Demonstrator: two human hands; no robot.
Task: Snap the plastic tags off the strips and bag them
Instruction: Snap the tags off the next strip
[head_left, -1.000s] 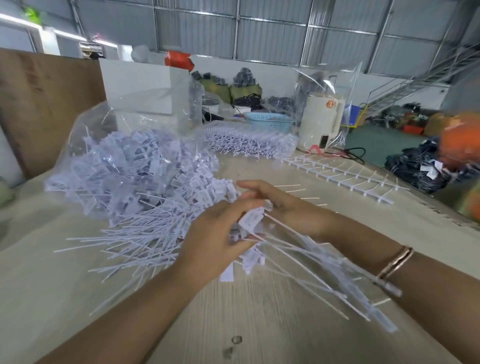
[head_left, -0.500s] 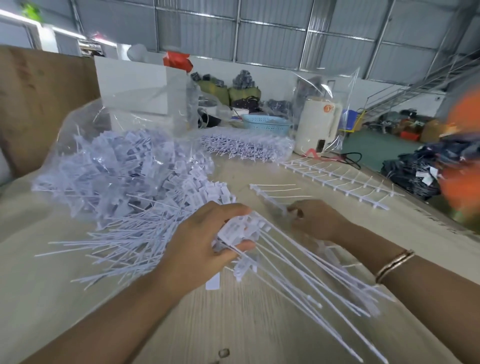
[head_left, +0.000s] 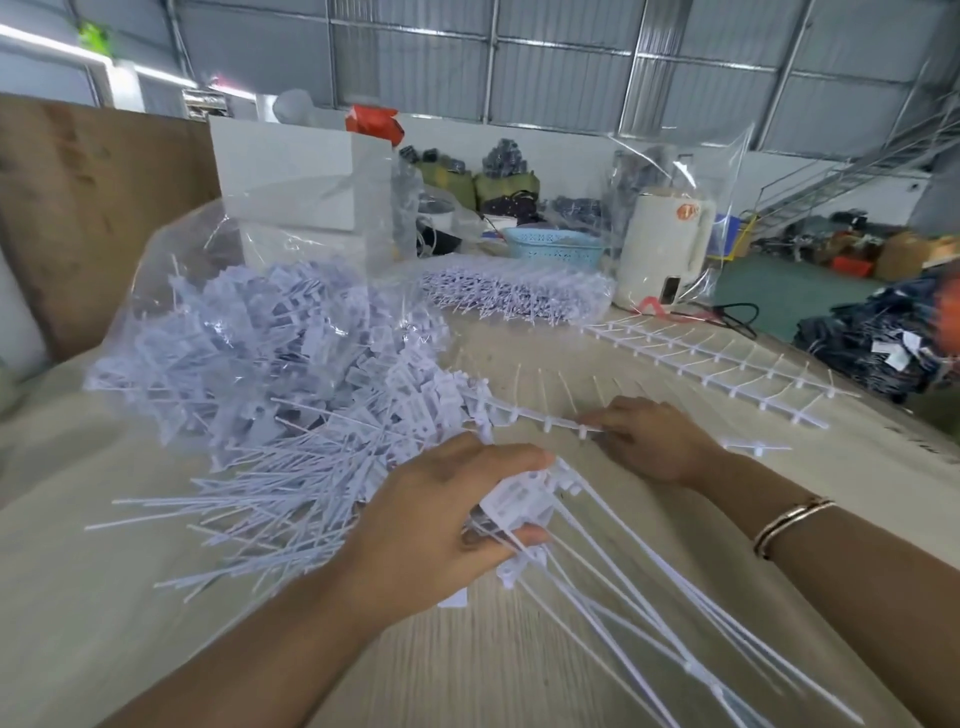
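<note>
My left hand (head_left: 436, 525) fingers curl round a bundle of snapped tags (head_left: 524, 506), tails fanning to lower right. Right hand (head_left: 649, 441) fingers pinch the stripped strip (head_left: 519, 413) at its near end; its long axis runs up-left toward the bag (head_left: 291, 332). Bag mouth sits just left of centre, nearer my left hand.

Near edge of worktop (head_left: 493, 675): bare strip between the two forearms, open for a reach. Left half blocked by heap of loose tags (head_left: 291, 395) spilling out of a clear bag (head_left: 171, 270); thin tails fan toward the near edge. Centre: left hand (head_left: 431, 525) with its bundle, tails trailing rightward across the near right lane. Right hand (head_left: 649, 441) on a strip (head_left: 535, 418). Bare worktop between that and a stripped runner (head_left: 727, 364). Far edge crowded: stacked strips (head_left: 519, 293), basket (head_left: 556, 247), kettle (head_left: 662, 249).
</note>
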